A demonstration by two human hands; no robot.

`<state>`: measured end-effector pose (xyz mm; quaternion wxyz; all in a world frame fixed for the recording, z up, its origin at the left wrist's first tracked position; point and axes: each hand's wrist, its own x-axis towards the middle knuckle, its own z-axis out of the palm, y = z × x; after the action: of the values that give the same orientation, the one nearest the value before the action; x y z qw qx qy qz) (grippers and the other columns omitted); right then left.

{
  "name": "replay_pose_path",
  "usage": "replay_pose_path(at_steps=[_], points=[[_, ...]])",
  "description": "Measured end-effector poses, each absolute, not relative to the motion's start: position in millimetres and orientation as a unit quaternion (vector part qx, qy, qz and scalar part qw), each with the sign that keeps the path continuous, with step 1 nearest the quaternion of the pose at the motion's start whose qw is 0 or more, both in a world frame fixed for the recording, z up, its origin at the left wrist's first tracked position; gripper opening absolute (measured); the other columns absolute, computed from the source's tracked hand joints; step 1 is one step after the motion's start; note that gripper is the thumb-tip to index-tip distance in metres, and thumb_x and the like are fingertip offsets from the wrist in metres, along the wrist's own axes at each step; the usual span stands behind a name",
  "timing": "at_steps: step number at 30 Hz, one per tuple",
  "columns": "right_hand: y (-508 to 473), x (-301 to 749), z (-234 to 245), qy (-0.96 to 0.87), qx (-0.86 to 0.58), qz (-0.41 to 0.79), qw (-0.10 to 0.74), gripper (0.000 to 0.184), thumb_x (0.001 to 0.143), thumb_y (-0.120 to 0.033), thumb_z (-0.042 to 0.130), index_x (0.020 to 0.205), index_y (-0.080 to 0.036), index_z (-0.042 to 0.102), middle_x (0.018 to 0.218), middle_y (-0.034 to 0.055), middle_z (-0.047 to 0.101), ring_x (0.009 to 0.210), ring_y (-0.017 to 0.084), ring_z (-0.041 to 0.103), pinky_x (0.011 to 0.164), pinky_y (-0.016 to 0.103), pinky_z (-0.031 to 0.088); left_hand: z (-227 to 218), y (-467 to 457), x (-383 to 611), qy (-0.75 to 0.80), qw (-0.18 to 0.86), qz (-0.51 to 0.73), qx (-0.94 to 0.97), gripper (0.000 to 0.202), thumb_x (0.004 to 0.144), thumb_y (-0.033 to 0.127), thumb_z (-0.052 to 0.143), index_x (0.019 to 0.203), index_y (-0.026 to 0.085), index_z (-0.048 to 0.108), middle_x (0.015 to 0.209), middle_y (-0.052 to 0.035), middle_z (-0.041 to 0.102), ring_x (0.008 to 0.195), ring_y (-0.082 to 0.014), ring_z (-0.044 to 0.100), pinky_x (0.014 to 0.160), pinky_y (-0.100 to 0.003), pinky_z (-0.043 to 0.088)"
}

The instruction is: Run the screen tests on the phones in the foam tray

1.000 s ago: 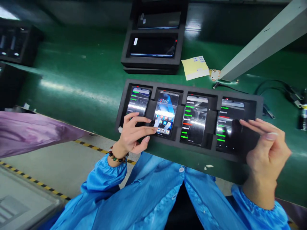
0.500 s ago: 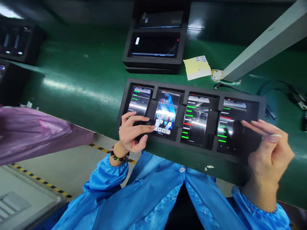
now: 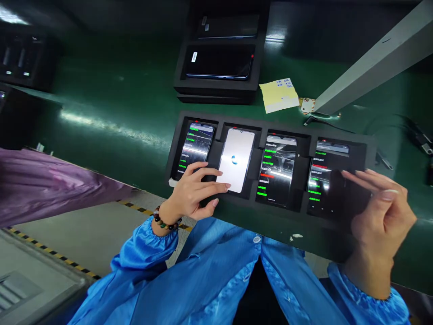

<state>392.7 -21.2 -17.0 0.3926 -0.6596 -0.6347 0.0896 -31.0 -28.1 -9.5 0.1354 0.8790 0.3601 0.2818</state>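
Note:
A black foam tray [image 3: 252, 189] lies before me with several smartphones in its slots. The second smartphone [image 3: 237, 149] shows a white screen with a small blue logo. My left hand [image 3: 194, 192] has its fingers stretched over that phone's lower part, fingertips at the glass. Left of it, the first smartphone [image 3: 196, 146] shows green and white text lines. The third smartphone [image 3: 277, 167] and the fourth smartphone [image 3: 326, 176] show dark screens with green and red lines. My right hand [image 3: 384, 207] hovers at the tray's right end, fingers extended, holding nothing.
Behind stands another black tray [image 3: 216, 92] with two dark phones. A yellow paper note [image 3: 279, 97] lies beside a grey metal post [image 3: 358, 67]. Cables [image 3: 406, 126] run on the right of the green table [image 3: 118, 131]. Purple cloth [image 3: 61, 185] hangs at left.
The second phone's screen went from a home screen with icons to white with a logo. My left hand shifted slightly right and down; my right hand barely moved.

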Motion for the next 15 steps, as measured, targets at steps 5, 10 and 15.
replay_pose_path(at_steps=[5,10,15], points=[[-20.9,393.6,-17.6,-0.636,-0.660,0.091,0.391,0.058,0.120,-0.045,0.034,0.126,-0.022,0.087,0.126,0.0116,0.083,0.136,0.033,0.073,0.122,0.064,0.053,-9.9,-27.4,-28.2,0.384,0.116,0.270,0.876,0.041,0.093,0.030,0.060,0.130,0.024,0.076,0.116,-0.0006,0.088,0.120,-0.0317,0.076,0.121,-0.053,0.040],[-20.1,393.5,-18.2,-0.638,-0.657,0.086,0.391,0.060,0.120,-0.045,0.034,0.124,-0.020,0.087,0.124,0.0136,0.084,0.136,0.033,0.073,0.122,0.062,0.053,-8.9,-26.7,-27.2,0.378,0.116,0.274,0.877,0.039,0.092,0.028,0.061,0.128,0.024,0.075,0.117,0.0000,0.088,0.119,-0.0314,0.077,0.121,-0.053,0.041],[-20.2,394.3,-18.9,-0.634,-0.661,0.086,0.392,0.059,0.120,-0.046,0.033,0.125,-0.020,0.087,0.125,0.0137,0.084,0.137,0.034,0.073,0.122,0.064,0.054,-8.8,-26.5,-28.2,0.369,0.111,0.293,0.875,0.040,0.092,0.029,0.061,0.129,0.025,0.074,0.119,0.0012,0.088,0.115,-0.0307,0.078,0.119,-0.054,0.042]])
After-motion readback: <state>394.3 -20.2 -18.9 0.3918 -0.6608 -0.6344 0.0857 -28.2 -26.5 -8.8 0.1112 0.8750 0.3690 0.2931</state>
